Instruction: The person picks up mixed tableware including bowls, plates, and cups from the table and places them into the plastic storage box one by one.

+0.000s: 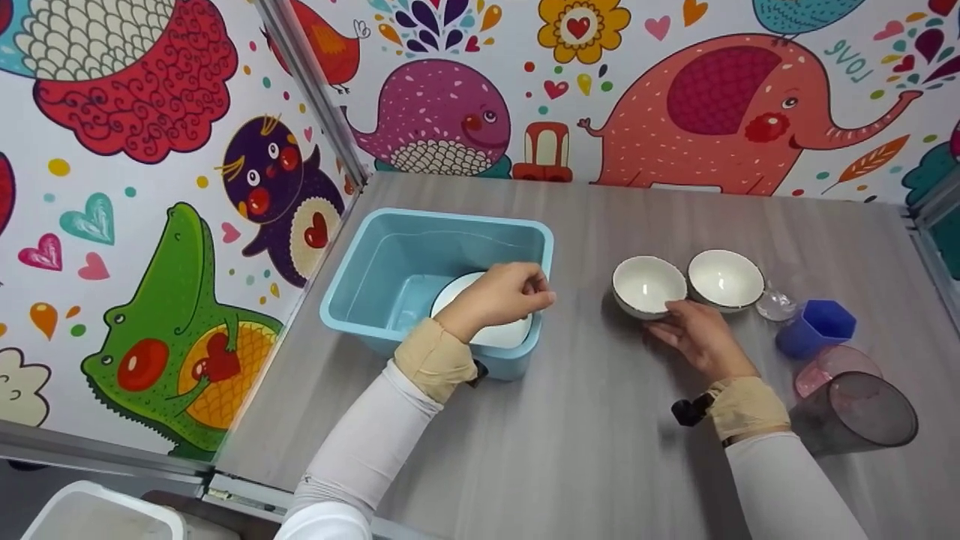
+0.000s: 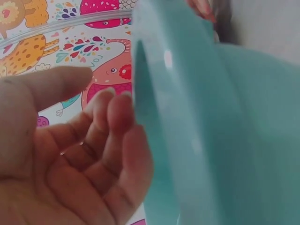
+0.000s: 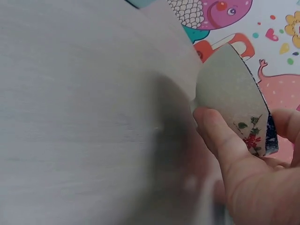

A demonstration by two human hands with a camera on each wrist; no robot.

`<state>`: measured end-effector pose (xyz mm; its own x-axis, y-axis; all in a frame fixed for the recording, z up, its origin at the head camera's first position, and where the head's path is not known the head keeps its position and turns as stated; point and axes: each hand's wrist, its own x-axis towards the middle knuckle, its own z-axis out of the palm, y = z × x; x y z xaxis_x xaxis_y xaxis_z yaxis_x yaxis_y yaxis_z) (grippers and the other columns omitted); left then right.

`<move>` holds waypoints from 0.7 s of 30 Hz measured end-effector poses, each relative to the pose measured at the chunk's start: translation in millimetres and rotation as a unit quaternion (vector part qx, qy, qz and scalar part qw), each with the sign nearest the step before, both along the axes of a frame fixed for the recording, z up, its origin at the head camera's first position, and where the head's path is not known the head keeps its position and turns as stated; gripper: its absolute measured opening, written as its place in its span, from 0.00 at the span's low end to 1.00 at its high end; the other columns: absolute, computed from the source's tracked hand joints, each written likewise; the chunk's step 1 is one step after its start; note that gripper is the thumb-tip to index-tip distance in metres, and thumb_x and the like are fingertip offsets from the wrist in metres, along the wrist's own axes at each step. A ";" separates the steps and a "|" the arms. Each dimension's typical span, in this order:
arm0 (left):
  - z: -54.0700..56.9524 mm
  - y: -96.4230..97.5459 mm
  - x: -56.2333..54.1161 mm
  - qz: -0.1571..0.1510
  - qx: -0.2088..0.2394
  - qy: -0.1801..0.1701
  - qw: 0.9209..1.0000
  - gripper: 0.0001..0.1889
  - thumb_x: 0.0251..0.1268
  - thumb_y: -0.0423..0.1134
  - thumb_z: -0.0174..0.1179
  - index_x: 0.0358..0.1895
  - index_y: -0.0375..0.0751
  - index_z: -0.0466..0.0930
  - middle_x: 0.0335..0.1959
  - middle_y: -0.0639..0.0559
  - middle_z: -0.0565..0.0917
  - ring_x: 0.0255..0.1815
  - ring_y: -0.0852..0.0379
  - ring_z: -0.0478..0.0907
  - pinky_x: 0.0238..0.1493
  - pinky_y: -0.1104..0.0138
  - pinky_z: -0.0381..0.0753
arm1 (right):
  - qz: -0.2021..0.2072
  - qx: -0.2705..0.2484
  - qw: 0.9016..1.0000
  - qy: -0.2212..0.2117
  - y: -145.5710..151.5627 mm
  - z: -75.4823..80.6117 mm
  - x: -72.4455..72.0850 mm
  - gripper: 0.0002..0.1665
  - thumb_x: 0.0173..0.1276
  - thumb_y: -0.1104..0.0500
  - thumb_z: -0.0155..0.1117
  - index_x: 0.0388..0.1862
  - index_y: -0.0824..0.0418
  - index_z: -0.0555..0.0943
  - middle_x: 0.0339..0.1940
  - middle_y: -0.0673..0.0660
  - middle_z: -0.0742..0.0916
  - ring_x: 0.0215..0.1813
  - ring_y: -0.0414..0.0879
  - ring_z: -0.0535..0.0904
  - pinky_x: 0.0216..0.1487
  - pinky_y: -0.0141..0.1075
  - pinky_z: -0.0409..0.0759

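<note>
My right hand point(image 1: 705, 341) grips the near rim of a white bowl point(image 1: 649, 283), thumb at the edge and fingers beneath. In the right wrist view the bowl's outside point(image 3: 229, 86) shows a red flower with green leaves, and the bowl is lifted off the table. Beside it sits a second white bowl point(image 1: 725, 277). Over the right end of a light blue bin point(image 1: 420, 330) hovers my left hand point(image 1: 491, 300), its fingers loosely bent and holding nothing. A white dish with a dark rim point(image 1: 504, 334) lies inside the bin, partly hidden by that hand.
Right of the bowls stand a small clear glass item point(image 1: 776, 306), a blue angular cup point(image 1: 817, 326), a pink clear cup point(image 1: 832, 367) and a tall dark clear cup point(image 1: 859, 412). Patterned walls close the table's back and left. A white container point(image 1: 105, 517) is below the front-left edge.
</note>
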<state>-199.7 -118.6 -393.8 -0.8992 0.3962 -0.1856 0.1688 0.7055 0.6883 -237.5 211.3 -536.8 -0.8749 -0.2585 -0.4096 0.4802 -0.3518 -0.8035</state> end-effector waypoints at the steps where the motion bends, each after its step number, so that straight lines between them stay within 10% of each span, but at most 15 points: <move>1: 0.7 0.6 -0.7 0.001 0.001 0.001 1.000 0.11 0.73 0.46 0.60 0.45 0.41 0.81 0.35 0.51 0.82 0.33 0.59 0.77 0.32 0.71 0.75 | 0.000 0.000 1.000 0.004 0.4 2.5 1.0 0.13 0.80 0.65 0.47 0.58 0.69 0.64 0.36 0.54 0.88 0.43 0.48 0.89 0.54 0.39 0.86; 21: 5.5 14.4 -9.6 0.024 0.017 -0.014 0.999 0.16 0.75 0.50 0.57 0.53 0.42 0.81 0.35 0.49 0.81 0.33 0.57 0.81 0.34 0.68 0.79 | -0.008 0.017 0.999 0.035 7.9 40.4 26.7 0.05 0.79 0.64 0.50 0.44 0.63 0.75 0.32 0.56 0.91 0.39 0.47 0.90 0.48 0.40 0.87</move>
<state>-209.2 -104.2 -388.3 -0.9118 0.3595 -0.1983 0.1159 0.6887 0.7157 -210.8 219.2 -496.4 -0.9056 -0.2310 -0.3557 0.4169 -0.3312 -0.8465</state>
